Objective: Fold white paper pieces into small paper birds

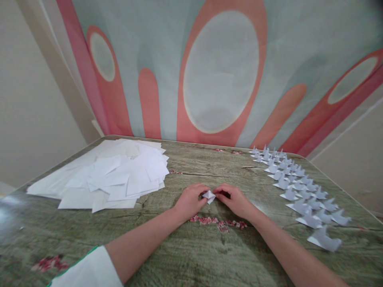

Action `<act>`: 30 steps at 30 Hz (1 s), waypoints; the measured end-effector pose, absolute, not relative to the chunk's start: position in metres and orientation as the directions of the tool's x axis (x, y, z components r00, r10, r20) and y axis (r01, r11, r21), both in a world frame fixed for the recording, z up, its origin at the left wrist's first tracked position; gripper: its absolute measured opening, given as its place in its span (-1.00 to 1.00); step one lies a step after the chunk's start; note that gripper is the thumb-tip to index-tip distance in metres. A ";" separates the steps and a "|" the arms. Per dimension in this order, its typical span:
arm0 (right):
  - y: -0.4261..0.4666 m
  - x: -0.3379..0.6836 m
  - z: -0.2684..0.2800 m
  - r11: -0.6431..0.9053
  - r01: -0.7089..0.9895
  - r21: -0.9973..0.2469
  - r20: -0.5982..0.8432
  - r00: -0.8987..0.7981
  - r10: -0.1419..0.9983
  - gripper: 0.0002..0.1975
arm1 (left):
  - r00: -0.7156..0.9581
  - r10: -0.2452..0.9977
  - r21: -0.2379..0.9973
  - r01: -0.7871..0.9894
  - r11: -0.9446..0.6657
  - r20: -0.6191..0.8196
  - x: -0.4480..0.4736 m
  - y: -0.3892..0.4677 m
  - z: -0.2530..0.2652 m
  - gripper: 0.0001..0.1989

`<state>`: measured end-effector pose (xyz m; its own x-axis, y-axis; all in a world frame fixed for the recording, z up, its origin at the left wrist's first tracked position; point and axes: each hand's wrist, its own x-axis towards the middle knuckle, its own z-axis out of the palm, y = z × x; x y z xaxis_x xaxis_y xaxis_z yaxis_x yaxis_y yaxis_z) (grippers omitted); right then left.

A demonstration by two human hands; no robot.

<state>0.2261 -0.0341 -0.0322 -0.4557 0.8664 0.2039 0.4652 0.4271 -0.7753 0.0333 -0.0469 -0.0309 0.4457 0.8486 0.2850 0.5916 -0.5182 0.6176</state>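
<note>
A small folded white paper [209,196] is held between my two hands, just above the middle of the table. My left hand [191,200] pinches its left side between thumb and fingers. On the other side, my right hand [233,200] grips the right corner with its fingertips. Creases and layered flaps show on the paper's face. Parts of its edges are hidden behind my fingers.
A wide pile of loose white paper sheets [116,171] spreads over the table's left side. Rows of folded paper birds [299,205] stand along the right. The wood-patterned tabletop [191,255] meets a backdrop with coral shapes [221,137] at its far edge.
</note>
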 end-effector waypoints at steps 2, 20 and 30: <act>-0.033 0.226 -0.035 0.430 0.459 -0.777 0.207 -0.459 0.864 -0.86 | 0.436 0.857 0.643 0.580 -0.501 0.275 0.033 -0.045 -0.032 -0.78; -0.032 0.222 -0.038 0.376 0.451 -0.809 0.184 -0.414 0.892 -0.86 | 0.398 0.877 0.708 0.535 -0.461 0.270 0.033 -0.043 -0.034 -0.79; -0.033 0.216 -0.039 0.348 0.499 -0.794 0.180 -0.354 0.918 -0.86 | 0.417 0.856 0.690 0.523 -0.501 0.305 0.033 -0.043 -0.032 -0.81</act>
<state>0.2160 -0.0329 -0.0391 -0.3542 0.9176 0.1802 0.4987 0.3484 -0.7937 0.0333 -0.0433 -0.0317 0.4169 0.8561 0.3053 0.5227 -0.5006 0.6900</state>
